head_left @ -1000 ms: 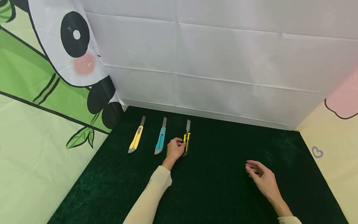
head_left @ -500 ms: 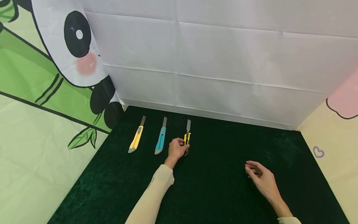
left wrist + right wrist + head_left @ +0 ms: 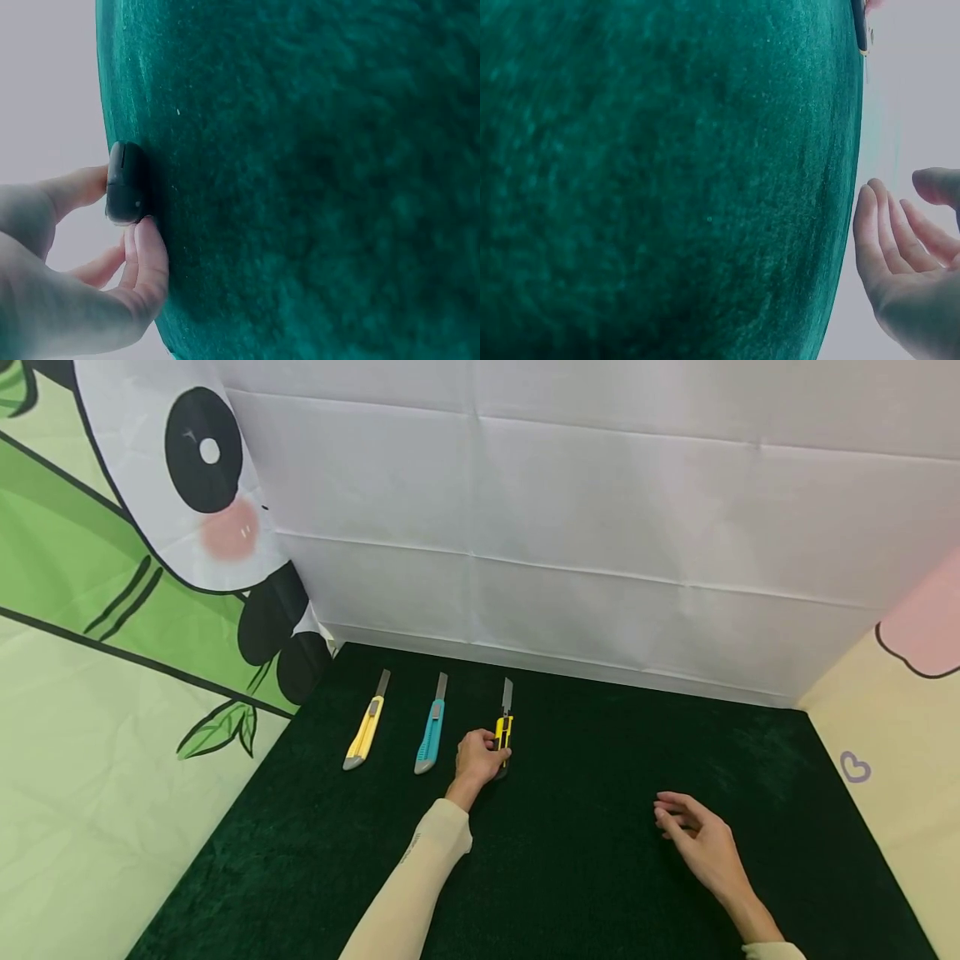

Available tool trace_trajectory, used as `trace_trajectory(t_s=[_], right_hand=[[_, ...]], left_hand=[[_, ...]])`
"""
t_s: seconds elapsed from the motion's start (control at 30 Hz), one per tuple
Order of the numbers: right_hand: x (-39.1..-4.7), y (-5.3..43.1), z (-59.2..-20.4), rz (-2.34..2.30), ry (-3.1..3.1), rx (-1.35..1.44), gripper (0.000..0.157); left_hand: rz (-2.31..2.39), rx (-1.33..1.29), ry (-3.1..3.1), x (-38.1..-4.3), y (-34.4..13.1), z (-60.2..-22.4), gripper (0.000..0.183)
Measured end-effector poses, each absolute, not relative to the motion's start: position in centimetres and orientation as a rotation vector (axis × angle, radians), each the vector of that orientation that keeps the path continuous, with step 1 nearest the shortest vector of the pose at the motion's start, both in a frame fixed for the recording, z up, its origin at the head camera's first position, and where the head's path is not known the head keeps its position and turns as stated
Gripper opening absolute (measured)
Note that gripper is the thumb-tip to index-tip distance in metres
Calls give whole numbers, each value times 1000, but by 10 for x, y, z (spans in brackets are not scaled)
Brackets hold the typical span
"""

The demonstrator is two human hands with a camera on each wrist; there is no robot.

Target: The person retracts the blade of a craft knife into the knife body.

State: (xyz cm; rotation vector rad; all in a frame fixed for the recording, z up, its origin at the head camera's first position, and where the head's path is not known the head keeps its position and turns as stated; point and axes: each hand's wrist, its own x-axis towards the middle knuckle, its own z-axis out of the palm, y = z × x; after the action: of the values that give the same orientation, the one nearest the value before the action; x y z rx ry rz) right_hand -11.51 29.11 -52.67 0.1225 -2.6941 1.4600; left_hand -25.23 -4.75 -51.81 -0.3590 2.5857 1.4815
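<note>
Three utility knives lie side by side with their blades out, pointing to the far side. My left hand [image 3: 480, 757] pinches the yellow-and-black utility knife [image 3: 503, 732] between thumb and fingers near its handle end. In the left wrist view the knife's dark butt end [image 3: 126, 184] shows between the thumb and fingertips, close to the cloth. Left of this hand lies the turquoise utility knife [image 3: 430, 739], and further left the pale yellow one [image 3: 364, 733]. My right hand [image 3: 703, 843] hovers over the right side with loosely bent fingers and holds nothing.
A dark green cloth [image 3: 585, 860] covers the table. A white sheet [image 3: 585, 510] hangs along its back edge. On the left stands a printed panda cloth [image 3: 150, 677], on the right a cream and pink one [image 3: 907, 752].
My left hand has shifted slightly right, its thumb closing across the yellow-and-black utility knife, which has moved a little to the right with it. The right hand has barely moved.
</note>
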Motion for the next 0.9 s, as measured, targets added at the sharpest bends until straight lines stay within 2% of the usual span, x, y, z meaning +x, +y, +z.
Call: trace_trajectory(t_s=[0.37, 0.9], right_hand=[[-117, 300, -532, 1534, -2688, 99, 36], [-114, 305, -519, 1620, -2687, 62, 39]], left_hand=[[1459, -369, 2620, -254, -35, -520, 42], [1540, -386, 2549, -250, -24, -518, 34]])
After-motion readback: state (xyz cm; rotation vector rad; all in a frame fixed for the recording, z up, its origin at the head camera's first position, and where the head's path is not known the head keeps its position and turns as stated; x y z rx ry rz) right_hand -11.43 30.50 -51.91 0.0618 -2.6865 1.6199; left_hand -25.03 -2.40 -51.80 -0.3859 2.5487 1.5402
